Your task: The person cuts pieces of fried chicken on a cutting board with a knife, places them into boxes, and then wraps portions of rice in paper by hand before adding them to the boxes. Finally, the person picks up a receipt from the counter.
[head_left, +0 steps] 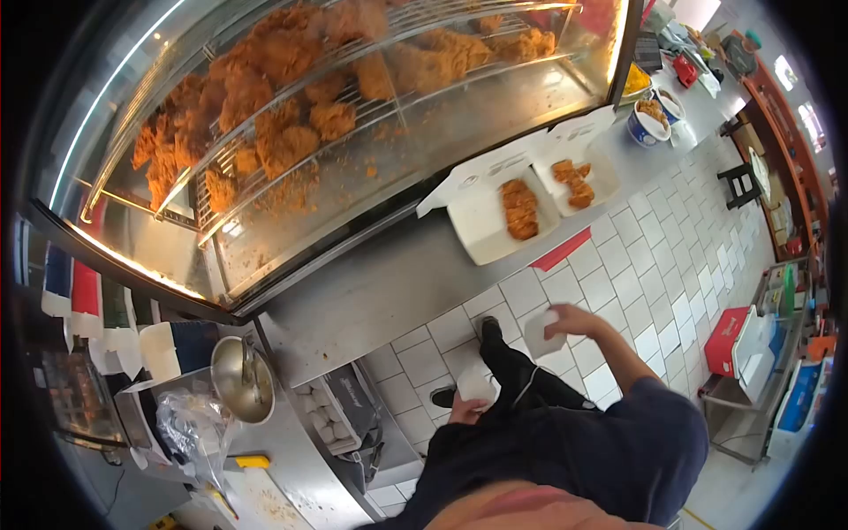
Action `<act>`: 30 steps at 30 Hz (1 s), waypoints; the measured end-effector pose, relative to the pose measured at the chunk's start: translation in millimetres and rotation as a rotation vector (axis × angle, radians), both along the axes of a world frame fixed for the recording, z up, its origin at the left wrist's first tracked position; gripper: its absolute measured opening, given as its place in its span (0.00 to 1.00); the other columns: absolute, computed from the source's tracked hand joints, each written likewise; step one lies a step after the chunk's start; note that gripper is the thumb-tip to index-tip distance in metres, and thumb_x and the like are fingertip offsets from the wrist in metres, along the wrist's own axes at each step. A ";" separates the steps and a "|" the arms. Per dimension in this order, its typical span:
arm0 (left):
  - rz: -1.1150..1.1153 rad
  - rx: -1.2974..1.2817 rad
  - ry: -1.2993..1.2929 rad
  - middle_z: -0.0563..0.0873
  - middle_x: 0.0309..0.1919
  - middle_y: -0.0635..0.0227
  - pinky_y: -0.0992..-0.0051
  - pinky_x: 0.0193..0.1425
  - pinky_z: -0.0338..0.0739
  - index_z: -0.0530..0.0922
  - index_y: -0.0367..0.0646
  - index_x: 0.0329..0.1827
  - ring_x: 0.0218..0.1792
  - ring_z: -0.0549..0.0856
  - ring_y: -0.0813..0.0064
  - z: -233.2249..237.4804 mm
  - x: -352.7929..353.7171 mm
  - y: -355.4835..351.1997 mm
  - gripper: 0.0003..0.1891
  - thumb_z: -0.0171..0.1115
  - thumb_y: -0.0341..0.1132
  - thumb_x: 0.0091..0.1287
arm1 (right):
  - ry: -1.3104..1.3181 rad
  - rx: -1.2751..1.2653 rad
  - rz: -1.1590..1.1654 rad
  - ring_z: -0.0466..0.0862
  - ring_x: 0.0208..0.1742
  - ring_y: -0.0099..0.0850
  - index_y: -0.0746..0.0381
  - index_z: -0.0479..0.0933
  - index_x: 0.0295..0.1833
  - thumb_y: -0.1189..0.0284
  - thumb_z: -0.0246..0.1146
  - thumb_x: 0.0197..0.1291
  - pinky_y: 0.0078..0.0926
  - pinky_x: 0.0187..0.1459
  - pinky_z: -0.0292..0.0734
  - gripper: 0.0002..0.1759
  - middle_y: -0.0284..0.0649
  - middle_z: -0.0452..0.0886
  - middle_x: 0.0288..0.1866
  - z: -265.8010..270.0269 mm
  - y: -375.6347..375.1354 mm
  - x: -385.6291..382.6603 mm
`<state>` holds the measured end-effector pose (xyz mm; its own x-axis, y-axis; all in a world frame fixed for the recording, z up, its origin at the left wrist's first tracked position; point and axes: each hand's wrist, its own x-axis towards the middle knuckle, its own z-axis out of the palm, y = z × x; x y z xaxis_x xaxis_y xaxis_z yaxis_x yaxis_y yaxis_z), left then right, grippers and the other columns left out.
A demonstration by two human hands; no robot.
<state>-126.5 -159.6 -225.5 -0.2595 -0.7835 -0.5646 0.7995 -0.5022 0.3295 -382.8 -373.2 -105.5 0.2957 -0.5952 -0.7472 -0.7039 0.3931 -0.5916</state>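
Note:
My right hand (572, 321) is closed on the edge of a thin white piece (541, 335), which looks like a small paper bag or cup. Lower and to the left, my left hand (468, 408) grips a similar white piece (477, 383). Both are held in front of my body, over the tiled floor in this view. On the steel counter ahead lies an opened white takeaway box (484, 243). Sliced fried chicken (519, 210) fills part of one compartment, and smaller fried pieces (574, 183) lie in the other.
Behind the counter (353, 309) stands a lit glass display case with fried chicken (265, 62) on racks. Filled tubs (649, 124) are at the far right. A metal bowl (243, 380) with tongs and a plastic bag (190, 424) sit at left. A black stool (740, 184) stands on the floor.

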 end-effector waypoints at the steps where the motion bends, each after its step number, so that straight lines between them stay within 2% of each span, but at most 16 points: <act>1: -0.229 -0.121 -0.109 0.77 0.51 0.65 0.66 0.52 0.75 0.66 0.41 0.60 0.52 0.77 0.67 13.4 4.5 -26.7 0.38 0.71 0.23 0.41 | -0.138 -0.136 0.028 0.79 0.45 0.32 0.65 0.75 0.50 0.70 0.69 0.35 0.28 0.50 0.73 0.30 0.42 0.80 0.42 24.1 -17.2 -8.4; 2: -0.458 -0.224 -0.220 0.76 0.53 0.63 0.66 0.56 0.73 0.64 0.41 0.62 0.55 0.76 0.67 20.7 14.9 -40.0 0.42 0.74 0.24 0.39 | -0.284 -0.295 -0.010 0.79 0.46 0.32 0.64 0.72 0.53 0.71 0.69 0.37 0.27 0.50 0.72 0.31 0.41 0.79 0.45 68.0 -31.5 -1.7; 3: -0.440 -0.359 -0.384 0.74 0.56 0.63 0.67 0.60 0.70 0.61 0.40 0.64 0.58 0.74 0.69 10.6 16.6 -46.9 0.46 0.77 0.30 0.38 | -0.434 -0.450 -0.052 0.78 0.47 0.32 0.64 0.70 0.56 0.72 0.68 0.38 0.27 0.51 0.72 0.33 0.40 0.78 0.48 104.9 -47.4 15.8; 5: -0.472 -0.450 -0.741 0.72 0.55 0.66 0.69 0.61 0.68 0.59 0.44 0.65 0.58 0.72 0.72 85.8 9.8 -99.3 0.49 0.78 0.38 0.39 | -0.519 -0.897 -0.133 0.79 0.48 0.36 0.63 0.66 0.57 0.71 0.68 0.40 0.29 0.50 0.73 0.34 0.44 0.76 0.51 123.3 -78.7 50.2; 6: -0.414 -0.458 -0.561 0.72 0.54 0.66 0.69 0.60 0.68 0.58 0.47 0.66 0.57 0.72 0.72 136.0 12.8 -123.4 0.52 0.80 0.44 0.37 | -0.365 -0.965 -0.122 0.79 0.48 0.40 0.63 0.66 0.55 0.69 0.68 0.41 0.32 0.50 0.73 0.32 0.47 0.76 0.51 122.2 -95.5 70.4; 7: -0.389 -0.486 -0.568 0.72 0.53 0.66 0.70 0.59 0.69 0.57 0.47 0.67 0.56 0.72 0.72 166.0 13.4 -139.1 0.54 0.79 0.50 0.36 | -0.217 -1.030 -0.108 0.79 0.48 0.43 0.64 0.66 0.53 0.68 0.67 0.42 0.34 0.49 0.74 0.30 0.50 0.75 0.51 112.0 -114.4 87.1; 9: -0.351 -0.486 -0.604 0.71 0.53 0.66 0.70 0.58 0.69 0.57 0.47 0.67 0.55 0.72 0.72 210.3 4.8 -155.4 0.56 0.79 0.57 0.34 | -0.120 -0.628 0.113 0.77 0.48 0.48 0.65 0.67 0.51 0.62 0.68 0.42 0.39 0.47 0.74 0.32 0.55 0.76 0.47 83.3 -159.2 109.4; 10: -0.251 -0.478 -0.625 0.71 0.53 0.66 0.70 0.57 0.70 0.57 0.47 0.67 0.55 0.72 0.72 228.7 -1.3 -164.7 0.58 0.76 0.62 0.33 | -0.147 -0.618 0.122 0.77 0.48 0.48 0.65 0.67 0.51 0.62 0.68 0.42 0.39 0.47 0.74 0.32 0.55 0.76 0.47 51.9 -156.6 115.9; 12: -0.168 -0.494 -0.656 0.71 0.53 0.66 0.70 0.57 0.70 0.57 0.46 0.67 0.55 0.72 0.72 249.0 -12.2 -177.1 0.60 0.74 0.67 0.31 | -0.184 -0.846 0.252 0.79 0.46 0.47 0.65 0.71 0.47 0.54 0.69 0.42 0.40 0.44 0.75 0.32 0.51 0.79 0.39 5.0 -164.6 124.2; 14: -0.013 -0.516 -0.663 0.70 0.54 0.66 0.70 0.56 0.70 0.56 0.46 0.67 0.55 0.73 0.72 260.2 -22.2 -191.1 0.61 0.70 0.71 0.32 | -0.054 -0.998 0.285 0.80 0.45 0.46 0.65 0.75 0.42 0.52 0.68 0.42 0.40 0.43 0.76 0.29 0.49 0.79 0.36 20.4 -153.1 114.8; 19: 0.029 -0.430 -0.642 0.70 0.54 0.66 0.70 0.58 0.69 0.57 0.46 0.67 0.56 0.72 0.72 252.7 -42.4 -221.8 0.54 0.70 0.65 0.41 | 0.108 -1.212 0.420 0.82 0.40 0.43 0.62 0.81 0.29 0.49 0.64 0.46 0.37 0.39 0.78 0.24 0.44 0.80 0.31 24.6 -137.3 111.7; 21: 0.037 -0.429 -0.673 0.71 0.54 0.65 0.69 0.58 0.68 0.58 0.46 0.66 0.57 0.72 0.71 235.2 -41.8 -241.3 0.50 0.71 0.62 0.44 | 0.225 -0.937 0.564 0.83 0.38 0.41 0.57 0.82 0.35 0.54 0.62 0.49 0.36 0.36 0.79 0.18 0.40 0.81 0.33 7.9 -146.0 121.6; 23: 0.004 -0.462 -0.711 0.71 0.54 0.66 0.70 0.60 0.67 0.60 0.46 0.65 0.57 0.71 0.71 225.7 -41.2 -258.4 0.44 0.70 0.54 0.48 | 0.185 -0.977 0.533 0.84 0.34 0.39 0.56 0.82 0.32 0.61 0.63 0.47 0.34 0.34 0.79 0.11 0.38 0.82 0.31 -20.0 -145.3 116.6; 25: -0.013 -0.509 -0.715 0.72 0.53 0.66 0.71 0.60 0.66 0.61 0.46 0.65 0.57 0.71 0.72 231.7 -41.4 -281.9 0.43 0.71 0.52 0.47 | -0.429 -0.810 0.310 0.84 0.35 0.39 0.57 0.80 0.31 0.67 0.63 0.46 0.34 0.35 0.78 0.08 0.42 0.82 0.33 -60.0 -147.5 99.7; 27: -0.028 -0.575 -0.717 0.72 0.53 0.66 0.71 0.60 0.66 0.62 0.46 0.64 0.56 0.71 0.72 241.9 -40.3 -312.0 0.42 0.71 0.51 0.47 | -0.220 -0.925 0.399 0.83 0.35 0.41 0.59 0.79 0.33 0.70 0.64 0.44 0.35 0.36 0.78 0.08 0.44 0.82 0.33 46.0 -144.5 71.9; 30: -0.179 -0.647 -0.723 0.73 0.53 0.68 0.71 0.60 0.66 0.64 0.46 0.62 0.55 0.72 0.72 267.6 -36.5 -341.0 0.42 0.76 0.45 0.42 | -0.400 -0.810 0.480 0.83 0.37 0.44 0.60 0.79 0.38 0.68 0.64 0.46 0.39 0.38 0.77 0.12 0.47 0.82 0.34 66.4 -146.4 24.6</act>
<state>-163.0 -500.6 42.1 -0.1660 -0.9800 -0.1100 0.2266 -0.1465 0.9629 -358.2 -519.5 -39.1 0.7756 -0.6304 0.0324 -0.3745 -0.5009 -0.7803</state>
